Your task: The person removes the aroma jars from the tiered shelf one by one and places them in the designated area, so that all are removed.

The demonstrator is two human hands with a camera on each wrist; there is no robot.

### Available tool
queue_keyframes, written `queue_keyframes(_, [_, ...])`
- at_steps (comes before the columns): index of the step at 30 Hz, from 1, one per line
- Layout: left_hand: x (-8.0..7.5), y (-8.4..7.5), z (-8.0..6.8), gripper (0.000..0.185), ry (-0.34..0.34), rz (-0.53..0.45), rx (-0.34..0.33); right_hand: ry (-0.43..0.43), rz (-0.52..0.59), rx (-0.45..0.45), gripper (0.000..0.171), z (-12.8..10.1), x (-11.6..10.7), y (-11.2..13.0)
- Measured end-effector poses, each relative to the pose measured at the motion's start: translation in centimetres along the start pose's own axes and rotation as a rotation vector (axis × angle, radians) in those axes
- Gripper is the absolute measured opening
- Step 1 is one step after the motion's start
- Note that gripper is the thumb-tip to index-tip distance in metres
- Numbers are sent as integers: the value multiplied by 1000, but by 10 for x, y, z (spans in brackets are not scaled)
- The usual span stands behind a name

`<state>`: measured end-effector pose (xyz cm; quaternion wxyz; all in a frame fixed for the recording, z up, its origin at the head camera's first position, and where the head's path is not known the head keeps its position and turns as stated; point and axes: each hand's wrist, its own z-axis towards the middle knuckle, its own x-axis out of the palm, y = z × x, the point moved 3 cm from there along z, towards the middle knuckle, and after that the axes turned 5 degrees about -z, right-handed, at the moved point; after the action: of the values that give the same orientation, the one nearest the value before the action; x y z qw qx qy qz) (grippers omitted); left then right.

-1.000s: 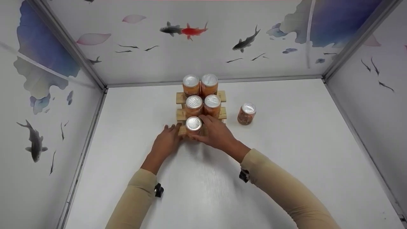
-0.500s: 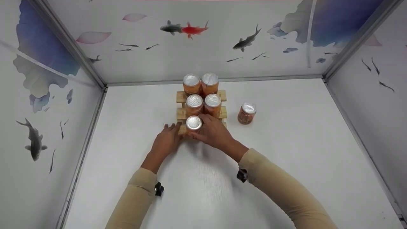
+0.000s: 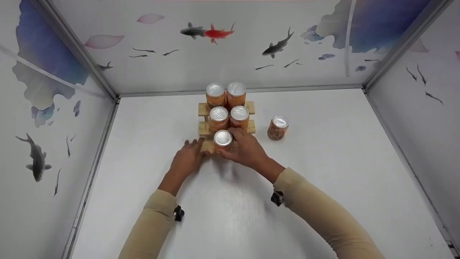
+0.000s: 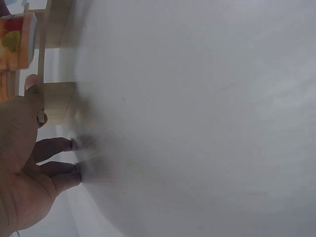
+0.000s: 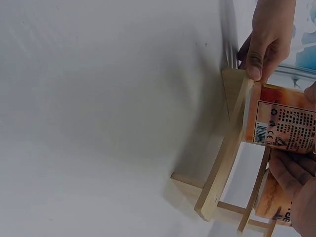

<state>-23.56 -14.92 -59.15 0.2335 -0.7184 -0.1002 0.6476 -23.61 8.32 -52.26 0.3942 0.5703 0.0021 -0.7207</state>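
A stepped wooden rack point(image 3: 207, 146) bears orange cans with silver lids. My left hand point(image 3: 187, 158) pinches the left end of its lowest step, thumb on top and a finger beneath in the left wrist view. Around the single can point(image 3: 222, 138) on that step, my right hand point(image 3: 248, 148) curls from the right. The printed label of this can point(image 5: 284, 118) faces the right wrist camera, its base right at the board. Two cans stand side by side on the middle step, the left one point(image 3: 219, 115) just behind the held can. Two more, including a can point(image 3: 215, 91), fill the top step.
Another orange can point(image 3: 278, 127) stands alone on the white table point(image 3: 230, 216), right of the rack. Behind the rack rises a white back wall point(image 3: 158, 72) printed with fish. Side walls with metal-edged corners enclose the table left and right.
My right hand has shifted the held can slightly to the right along the lowest step, baring more wood on its left. The left hand stays on the rack.
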Motion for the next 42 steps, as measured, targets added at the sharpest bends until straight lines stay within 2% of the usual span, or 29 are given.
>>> queue_keyframes(9, [1,0,0,64,-10,-5,4,-10,24,-13,68,-6,-14,-9])
queue_keyframes(18, [1,2,3,66,27,-43,-18,-23,70,13,68,-17,-30,-27])
queue_keyframes(27, [0,2,1,66,14,-35,1,-41,6,67,66,-30,-44,-52])
queue_keyframes(37, [0,0,1,59,37,9,-12,-65,-31,119,65,-43,-65,-75])
queue_keyframes(42, [0,-1,1,60,44,4,-26,-67,-31,160,70,-48,-73,-88])
